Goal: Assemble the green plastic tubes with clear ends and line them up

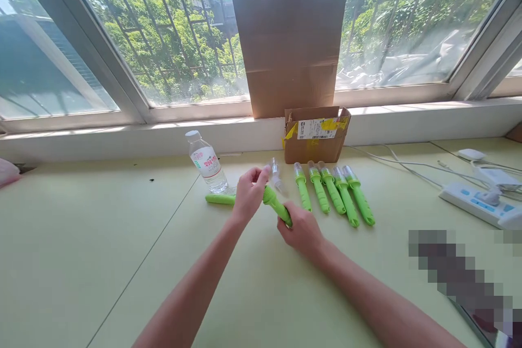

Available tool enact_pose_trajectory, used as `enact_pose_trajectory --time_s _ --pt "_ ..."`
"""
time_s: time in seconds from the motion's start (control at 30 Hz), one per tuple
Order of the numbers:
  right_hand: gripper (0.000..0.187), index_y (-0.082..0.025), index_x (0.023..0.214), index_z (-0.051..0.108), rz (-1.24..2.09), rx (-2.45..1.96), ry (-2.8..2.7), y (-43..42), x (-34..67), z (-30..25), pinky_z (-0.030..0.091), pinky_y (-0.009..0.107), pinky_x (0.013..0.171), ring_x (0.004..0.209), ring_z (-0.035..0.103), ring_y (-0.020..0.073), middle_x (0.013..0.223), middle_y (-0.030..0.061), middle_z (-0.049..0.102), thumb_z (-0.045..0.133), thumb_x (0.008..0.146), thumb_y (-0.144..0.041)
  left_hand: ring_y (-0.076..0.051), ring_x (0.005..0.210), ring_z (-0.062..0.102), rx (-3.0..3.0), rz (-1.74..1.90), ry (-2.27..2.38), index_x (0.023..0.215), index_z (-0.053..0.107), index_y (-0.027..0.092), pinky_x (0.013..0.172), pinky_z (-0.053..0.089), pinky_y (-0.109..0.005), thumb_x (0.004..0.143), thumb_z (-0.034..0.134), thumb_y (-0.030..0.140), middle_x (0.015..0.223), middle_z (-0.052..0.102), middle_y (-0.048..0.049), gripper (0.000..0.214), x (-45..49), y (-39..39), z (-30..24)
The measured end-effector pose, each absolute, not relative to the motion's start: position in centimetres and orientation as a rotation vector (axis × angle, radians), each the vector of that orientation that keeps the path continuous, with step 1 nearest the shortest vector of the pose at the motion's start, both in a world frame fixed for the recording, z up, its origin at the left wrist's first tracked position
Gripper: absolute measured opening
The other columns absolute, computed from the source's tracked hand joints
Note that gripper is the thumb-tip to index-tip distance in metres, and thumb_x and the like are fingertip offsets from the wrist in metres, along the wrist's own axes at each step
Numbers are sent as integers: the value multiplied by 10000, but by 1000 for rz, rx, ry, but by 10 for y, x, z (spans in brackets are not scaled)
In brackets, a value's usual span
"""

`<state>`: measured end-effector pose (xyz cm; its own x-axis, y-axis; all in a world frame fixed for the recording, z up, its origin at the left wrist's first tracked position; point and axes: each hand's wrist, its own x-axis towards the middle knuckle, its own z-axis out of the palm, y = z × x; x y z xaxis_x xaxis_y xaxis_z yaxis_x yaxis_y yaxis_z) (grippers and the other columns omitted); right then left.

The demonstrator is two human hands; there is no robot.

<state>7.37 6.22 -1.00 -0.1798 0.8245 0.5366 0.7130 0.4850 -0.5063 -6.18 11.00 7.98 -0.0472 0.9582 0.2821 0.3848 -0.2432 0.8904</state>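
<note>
My right hand (300,227) is wrapped round the lower end of a green ribbed handle (277,206), held tilted above the table. My left hand (249,194) is closed in a pinch by the handle's upper end; what its fingers hold is hidden. Behind the left wrist lies another green handle (220,199), its far part covered by the hand. A clear plastic piece (276,175) is on the table just beyond my hands. To the right, several green-handled tools with clear caps (335,190) lie side by side.
A water bottle (206,163) stands behind my left hand. Against the sill is an open cardboard box (316,144). A white power strip (473,204) with cables lies at the right. A dark, partly pixelated object (477,318) is at the lower right.
</note>
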Motion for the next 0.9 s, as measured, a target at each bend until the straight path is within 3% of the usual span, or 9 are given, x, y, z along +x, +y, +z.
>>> enact_pose_trajectory --time_s 0.13,0.23,0.37,0.53,0.67,0.9 --pt "99 -182 871 501 291 -1352 -1862 65 74 -10 242 253 457 443 393 128 539 -39 475 464 783 -212 -227 929 557 2041 983 1880 763 586 184 855 408 -359 832 482 386 902 637 -75 237 -93 146 69" --pt "108 -183 876 494 307 -1363 -1826 65 74 -9 244 252 458 439 392 129 540 -40 469 459 781 -221 -304 1050 503 2175 657 2175 879 631 186 864 396 -430 842 442 397 1024 610 -124 286 -106 160 63" --pt "89 -193 854 486 298 -1366 -1818 64 73 -8 247 247 452 431 387 127 531 -46 459 460 775 -224 -340 1057 484 2273 305 2344 972 647 145 844 386 -483 847 417 371 1057 594 -177 345 -100 162 55" --pt "80 -201 851 485 281 -1362 -1837 63 74 -7 249 254 444 430 411 138 531 -34 488 459 777 -217 -346 1030 489 2379 78 2438 949 667 119 920 295 -581 821 425 228 1020 609 -208 295 -86 160 46" --pt "75 -208 847 487 278 -1352 -1839 62 74 -5 261 262 453 435 434 150 534 -23 514 457 778 -218 -360 1016 484 2425 4 2445 869 686 128 955 205 -644 754 461 132 990 620 -226 253 -85 163 40" --pt "88 -204 852 497 285 -1359 -1845 62 73 -4 267 262 448 426 426 150 520 -28 508 461 774 -220 -362 1022 487 2424 15 2351 892 673 130 949 214 -629 698 485 63 996 618 -231 278 -86 165 40"
